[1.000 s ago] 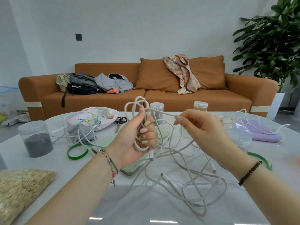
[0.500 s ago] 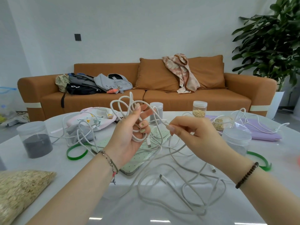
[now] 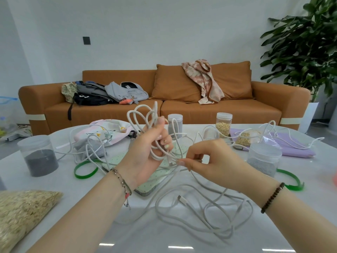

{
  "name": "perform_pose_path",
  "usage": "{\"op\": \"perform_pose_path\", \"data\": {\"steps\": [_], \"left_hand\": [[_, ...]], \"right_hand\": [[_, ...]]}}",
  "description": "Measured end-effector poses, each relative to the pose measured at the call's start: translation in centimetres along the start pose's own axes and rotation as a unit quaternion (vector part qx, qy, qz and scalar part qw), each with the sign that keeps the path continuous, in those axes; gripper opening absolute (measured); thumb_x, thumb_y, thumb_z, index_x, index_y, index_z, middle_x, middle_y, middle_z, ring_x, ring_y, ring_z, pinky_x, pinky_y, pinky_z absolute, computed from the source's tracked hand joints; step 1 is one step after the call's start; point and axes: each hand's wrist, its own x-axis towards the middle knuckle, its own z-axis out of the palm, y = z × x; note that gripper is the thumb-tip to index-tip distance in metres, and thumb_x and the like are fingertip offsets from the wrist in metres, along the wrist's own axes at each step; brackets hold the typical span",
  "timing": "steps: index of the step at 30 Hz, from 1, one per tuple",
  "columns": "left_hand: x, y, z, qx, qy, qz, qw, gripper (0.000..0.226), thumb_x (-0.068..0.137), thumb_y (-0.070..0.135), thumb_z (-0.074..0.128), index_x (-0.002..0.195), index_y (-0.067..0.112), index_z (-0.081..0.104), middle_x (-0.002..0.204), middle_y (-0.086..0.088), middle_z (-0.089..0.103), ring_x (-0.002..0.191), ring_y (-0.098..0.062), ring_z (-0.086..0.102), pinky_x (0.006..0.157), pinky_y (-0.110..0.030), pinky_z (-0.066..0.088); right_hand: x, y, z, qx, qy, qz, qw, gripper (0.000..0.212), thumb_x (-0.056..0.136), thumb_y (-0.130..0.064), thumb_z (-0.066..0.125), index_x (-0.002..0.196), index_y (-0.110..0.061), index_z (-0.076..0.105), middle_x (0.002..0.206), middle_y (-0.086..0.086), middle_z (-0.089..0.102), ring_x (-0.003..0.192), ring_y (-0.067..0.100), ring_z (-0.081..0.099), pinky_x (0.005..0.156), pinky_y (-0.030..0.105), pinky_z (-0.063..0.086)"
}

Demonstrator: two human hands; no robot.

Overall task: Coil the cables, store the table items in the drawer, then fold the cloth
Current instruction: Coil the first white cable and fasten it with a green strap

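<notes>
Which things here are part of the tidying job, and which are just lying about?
In the job: left hand gripping coiled cable, right hand pinching its strand, loose cables, oat jar, purple cloth.
Lying about: sofa, clothes pile, plant.

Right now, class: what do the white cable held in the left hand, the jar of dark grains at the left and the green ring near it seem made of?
The white cable: looks braided and matt, with a woven texture on the loops above the left hand. The jar: clear, probably plastic; the grains show through. The green ring: glossy, translucent, likely plastic or silicone.
</notes>
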Motion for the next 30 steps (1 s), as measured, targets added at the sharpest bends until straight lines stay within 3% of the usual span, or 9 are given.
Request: {"op": "perform_pose_path", "data": {"steps": [3,6,10,19,23,27,30], "left_hand": [[0.1,0.5,-0.2,-0.069,0.026,0.017,0.997,0.023,0.101,0.036,0.050,0.096,0.015,0.058,0.059,0.005,0.031,0.058,-0.010,0.039,0.060,-0.023,0.046],[0.0,1.0,-0.2,-0.112,0.029,0.015,0.993,0.029,0.101,0.040,0.049,0.092,0.016,0.061,0.057,0.006,0.033,0.053,-0.008,0.037,0.055,-0.021,0.042],[-0.1,0.7,0.1,-0.095,-0.009,-0.007,0.995,0.016,0.092,0.029,0.058,0.080,0.020,0.057,0.055,0.008,0.034,0.051,-0.006,0.033,0.055,-0.017,0.034],[-0.3,0.3,0.3,-0.057,-0.071,-0.022,0.996,0.026,0.089,0.032,0.065,0.077,0.019,0.046,0.055,0.006,0.031,0.050,-0.007,0.029,0.052,-0.019,0.033],[-0.2,0.5,0.2,-0.070,-0.023,-0.002,0.997,0.039,0.096,0.044,0.049,0.067,0.019,0.040,0.057,0.007,0.023,0.050,-0.007,0.021,0.048,-0.018,0.028],[0.3,1.3,-0.5,-0.120,0.036,0.052,0.991,0.041,0.098,0.049,0.045,0.068,0.021,0.041,0.057,0.008,0.025,0.051,-0.007,0.023,0.049,-0.017,0.031],[0.7,1.9,-1.2,-0.177,0.086,0.098,0.976,0.042,0.099,0.049,0.045,0.068,0.021,0.045,0.059,0.009,0.028,0.052,-0.006,0.026,0.052,-0.017,0.032]], "right_hand": [[0.0,0.1,-0.2,0.011,-0.010,0.013,1.000,0.033,0.096,-0.034,0.063,0.070,-0.014,0.064,0.065,-0.003,0.064,0.068,0.015,0.060,0.070,0.032,0.049],[0.0,0.3,-0.2,0.018,-0.009,0.020,1.000,0.037,0.101,-0.032,0.056,0.070,-0.012,0.056,0.062,0.001,0.058,0.062,0.017,0.053,0.066,0.035,0.047],[0.0,0.0,0.0,0.004,-0.015,0.004,1.000,0.037,0.101,-0.031,0.055,0.069,-0.014,0.050,0.060,0.006,0.050,0.061,0.023,0.045,0.063,0.038,0.041],[-0.1,-0.3,0.1,-0.008,-0.007,-0.013,1.000,0.039,0.101,-0.036,0.054,0.069,-0.014,0.051,0.059,0.007,0.052,0.061,0.026,0.049,0.061,0.046,0.044],[-0.1,-0.7,0.6,0.018,-0.019,0.000,1.000,0.033,0.100,-0.035,0.057,0.073,-0.016,0.059,0.061,0.003,0.060,0.061,0.022,0.058,0.059,0.037,0.049],[-0.1,-0.9,0.4,0.059,-0.034,0.020,0.998,0.030,0.101,-0.029,0.056,0.076,-0.012,0.061,0.067,-0.002,0.069,0.066,0.013,0.069,0.072,0.029,0.055],[-0.1,-0.8,-0.1,0.099,-0.038,0.051,0.993,0.036,0.102,-0.025,0.055,0.070,-0.008,0.053,0.059,-0.001,0.062,0.056,0.011,0.062,0.065,0.026,0.051]]}}
